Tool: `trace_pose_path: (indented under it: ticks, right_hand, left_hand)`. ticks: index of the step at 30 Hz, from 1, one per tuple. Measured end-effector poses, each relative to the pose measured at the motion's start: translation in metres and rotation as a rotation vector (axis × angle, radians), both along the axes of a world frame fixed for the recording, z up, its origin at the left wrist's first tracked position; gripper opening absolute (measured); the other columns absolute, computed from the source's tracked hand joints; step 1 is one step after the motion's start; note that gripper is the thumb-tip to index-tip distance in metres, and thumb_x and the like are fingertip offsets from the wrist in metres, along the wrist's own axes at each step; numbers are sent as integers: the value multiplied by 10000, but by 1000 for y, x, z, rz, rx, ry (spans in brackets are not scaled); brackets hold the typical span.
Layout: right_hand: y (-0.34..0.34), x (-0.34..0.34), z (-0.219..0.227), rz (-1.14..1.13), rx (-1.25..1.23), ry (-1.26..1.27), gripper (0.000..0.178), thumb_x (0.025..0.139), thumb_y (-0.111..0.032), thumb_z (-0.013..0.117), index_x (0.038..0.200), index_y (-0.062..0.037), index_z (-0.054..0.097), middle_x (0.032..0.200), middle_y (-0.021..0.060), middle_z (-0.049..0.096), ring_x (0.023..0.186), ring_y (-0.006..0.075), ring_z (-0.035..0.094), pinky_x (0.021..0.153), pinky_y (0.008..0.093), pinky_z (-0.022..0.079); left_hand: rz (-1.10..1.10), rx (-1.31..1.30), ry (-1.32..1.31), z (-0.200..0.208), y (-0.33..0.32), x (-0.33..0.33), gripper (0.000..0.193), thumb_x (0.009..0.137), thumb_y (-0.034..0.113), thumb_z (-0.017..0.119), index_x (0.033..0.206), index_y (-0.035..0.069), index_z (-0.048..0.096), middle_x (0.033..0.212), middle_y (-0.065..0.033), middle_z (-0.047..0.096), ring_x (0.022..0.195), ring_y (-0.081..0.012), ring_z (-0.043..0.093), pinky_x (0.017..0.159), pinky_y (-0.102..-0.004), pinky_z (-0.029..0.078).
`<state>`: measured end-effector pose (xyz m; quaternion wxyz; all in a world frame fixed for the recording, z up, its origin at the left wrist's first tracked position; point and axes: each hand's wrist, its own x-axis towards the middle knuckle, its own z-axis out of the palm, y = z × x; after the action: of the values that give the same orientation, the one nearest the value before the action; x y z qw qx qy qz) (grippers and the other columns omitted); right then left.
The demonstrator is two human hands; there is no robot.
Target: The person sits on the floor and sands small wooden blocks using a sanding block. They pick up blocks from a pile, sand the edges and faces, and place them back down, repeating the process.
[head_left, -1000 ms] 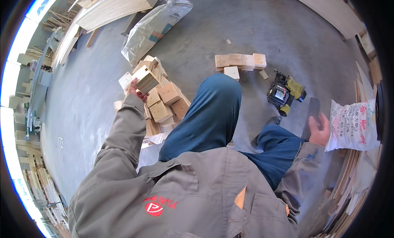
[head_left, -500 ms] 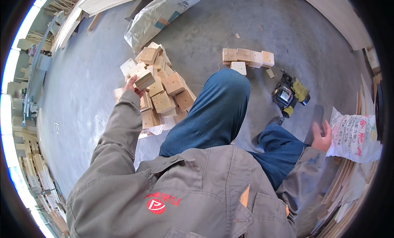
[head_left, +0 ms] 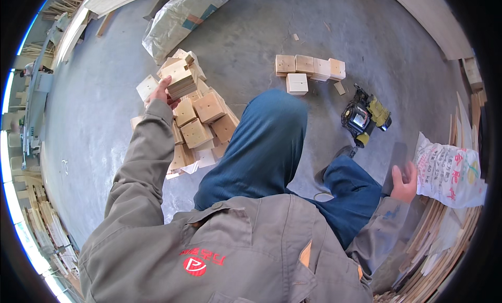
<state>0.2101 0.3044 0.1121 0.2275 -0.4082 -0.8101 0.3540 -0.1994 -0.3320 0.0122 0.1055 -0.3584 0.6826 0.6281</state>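
Observation:
My left hand (head_left: 159,94) grips a layered wooden block (head_left: 177,77) at the top of a pile of square wooden blocks (head_left: 201,120) on the concrete floor. My right hand (head_left: 402,180) holds a flat dark grey piece (head_left: 396,156) upright beside my right leg, next to a white printed sack (head_left: 449,169). My knees in blue trousers (head_left: 266,141) lie between the two hands.
A row of pale wooden blocks (head_left: 309,67) sits on the floor ahead. A yellow and black nail gun (head_left: 364,116) lies to the right of my knee. A large plastic sack (head_left: 183,18) lies beyond the pile. Stacked thin boards (head_left: 444,240) fill the right edge.
My left hand stays at the top of the block pile and now grips one block. The right hand with the dark piece has shifted slightly.

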Motion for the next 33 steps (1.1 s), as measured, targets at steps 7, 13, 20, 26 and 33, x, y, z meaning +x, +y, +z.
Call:
trace_pose_path:
  ticks: [7,13,20,26,33]
  right_hand:
    - [-4,-12,5,-13,3,-172,674,841,-224,804,1427,-6,553,1321,187,642,949,156,599,826,310,515]
    - [-18,-41,15,2,-48,-277,679,835,-154,780,1451,-15,531,1339,178,631,987,155,607,827,297,516]
    - [-21,-73,16,-29,-175,-342,724,832,-86,719,1504,-15,458,1420,193,560,1066,185,593,925,327,501]
    - [-17,-88,8,18,-215,-350,736,836,-66,707,1516,-8,430,1438,203,543,1083,193,600,961,329,493]
    - [-16,-87,7,55,-209,-326,753,823,-63,721,1514,-2,429,1440,207,545,1102,201,600,963,336,494]
  left_hand:
    - [-190,-23,-119,-56,83,-79,565,841,545,765,1213,137,647,948,-104,691,741,-241,678,589,-363,559]
    - [-147,-236,-235,-160,110,-135,652,823,530,801,1243,60,636,1102,-155,663,860,-306,666,623,-404,587]
    - [-124,-303,-333,-223,117,-153,742,841,508,794,1390,81,536,1278,-209,602,1032,-394,638,765,-481,603]
    - [-138,-159,-481,-234,106,-172,703,911,463,716,1435,72,458,1278,-280,553,981,-463,648,814,-554,607]
    - [-155,-414,-511,-222,107,-173,523,911,351,734,1315,53,589,1108,-232,656,985,-391,690,648,-499,617]
